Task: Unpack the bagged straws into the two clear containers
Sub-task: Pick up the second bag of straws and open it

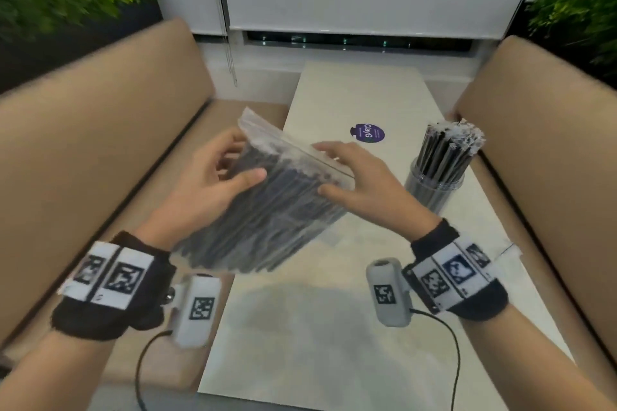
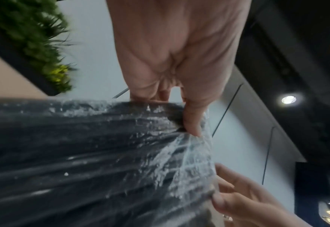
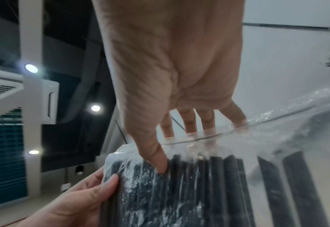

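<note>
Bag: we see a clear zip bag (image 1: pixel 267 207) of black straws (image 3: pixel 214 188) held tilted in the air above the near left part of the pale counter (image 1: pixel 320 327).
Left hand: our left hand (image 1: pixel 213 187) grips the bag's upper left side, thumb on top, fingers behind.
Right hand: our right hand (image 1: pixel 364 183) pinches the zip edge, thumb pressing the plastic, fingers behind the rim.
Container: one clear container (image 1: pixel 434 187) stands on the counter at right, packed with upright straws.
Sticker: a purple sticker (image 1: pixel 367 133) lies farther back on the counter.
</note>
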`<state>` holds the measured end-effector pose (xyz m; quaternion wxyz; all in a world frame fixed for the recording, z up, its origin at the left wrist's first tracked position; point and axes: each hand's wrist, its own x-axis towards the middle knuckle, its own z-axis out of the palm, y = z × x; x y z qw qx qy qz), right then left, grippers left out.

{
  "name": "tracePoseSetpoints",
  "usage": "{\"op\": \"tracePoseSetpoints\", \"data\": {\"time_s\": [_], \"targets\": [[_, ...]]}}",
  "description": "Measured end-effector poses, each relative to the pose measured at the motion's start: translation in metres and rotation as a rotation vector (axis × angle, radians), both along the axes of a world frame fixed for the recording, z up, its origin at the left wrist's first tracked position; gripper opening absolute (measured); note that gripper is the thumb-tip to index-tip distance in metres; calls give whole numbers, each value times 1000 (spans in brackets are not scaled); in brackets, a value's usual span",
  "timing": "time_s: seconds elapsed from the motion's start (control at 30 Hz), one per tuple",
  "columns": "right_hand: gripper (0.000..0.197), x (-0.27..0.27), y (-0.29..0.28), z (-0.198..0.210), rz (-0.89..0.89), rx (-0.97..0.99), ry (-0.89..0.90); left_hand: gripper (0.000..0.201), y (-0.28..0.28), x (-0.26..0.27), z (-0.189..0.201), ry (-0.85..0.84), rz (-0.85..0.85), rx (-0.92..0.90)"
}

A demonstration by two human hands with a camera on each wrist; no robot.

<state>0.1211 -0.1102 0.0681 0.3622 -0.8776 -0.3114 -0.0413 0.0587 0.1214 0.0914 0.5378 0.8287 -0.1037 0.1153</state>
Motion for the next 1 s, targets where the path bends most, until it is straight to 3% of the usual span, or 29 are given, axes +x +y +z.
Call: {"op": "tracePoseSetpoints", "data": {"time_s": [0.13,0.27,0.37,0.47,0.5,0.6,0.67,0.8,1.0], "targets": [[49,-23,-4,25,100,83,-51,29,-1,-8,31,-16,-204,15],[27,-39,17,11,57,218,-41,21,-6,-2,18,36,-300,201],[20,-46,28,-3,-19,359,37,28,-12,-4,-4,-29,-164,245],[18,-49,33,-9,-111,499,119,22,-25,-14,-15,-213,342,125],[17,-51,35,-9,-116,541,151,12,-31,-17,-14,-225,404,17],[6,-58,44,-8,-38,551,182,14,-49,-18,-10,-79,308,-163],[10,-57,45,-7,4,535,221,18,-53,-17,-7,-47,294,-134],[21,-48,36,-3,71,633,464,12,-54,-14,-1,6,277,-179],[27,-39,28,4,-12,629,475,6,-61,-13,5,110,194,-242]]}}
